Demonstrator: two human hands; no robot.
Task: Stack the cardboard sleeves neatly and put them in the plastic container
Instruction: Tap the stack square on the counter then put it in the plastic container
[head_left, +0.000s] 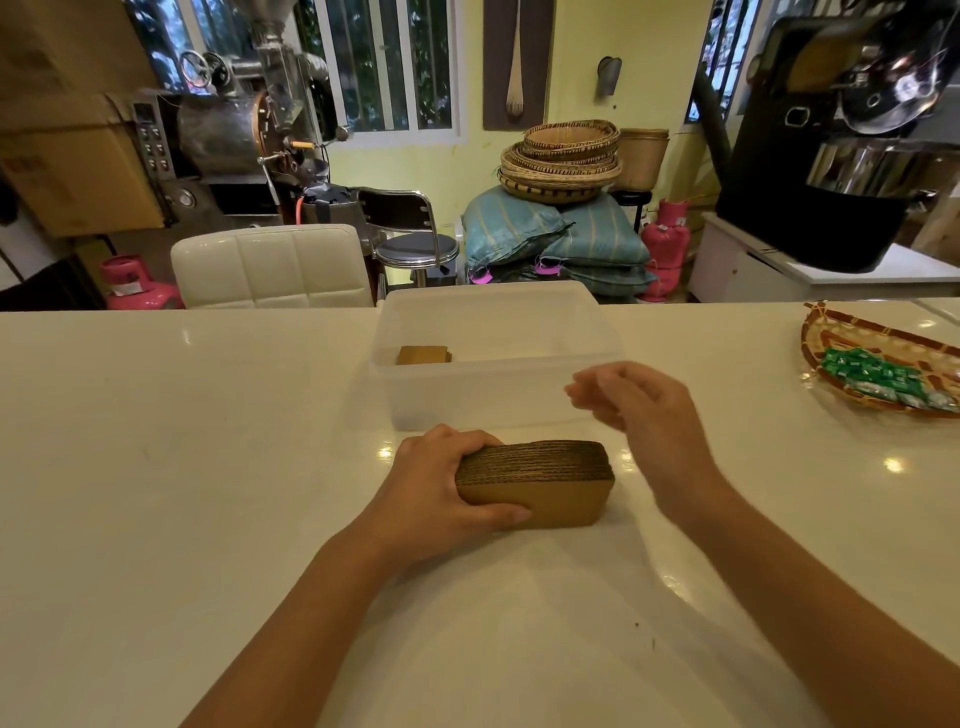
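Note:
A thick stack of brown cardboard sleeves stands on edge on the white counter, just in front of the clear plastic container. My left hand grips the stack's left end, thumb on the near face and fingers over the top. My right hand hovers above and to the right of the stack, fingers loosely curled and apart, holding nothing. Inside the container, at its left side, lies a small pile of sleeves.
A woven tray with green wrapped packets sits at the counter's right edge. Behind the counter are a white padded chair, a metal stool, sacks with baskets on top and roasting machines.

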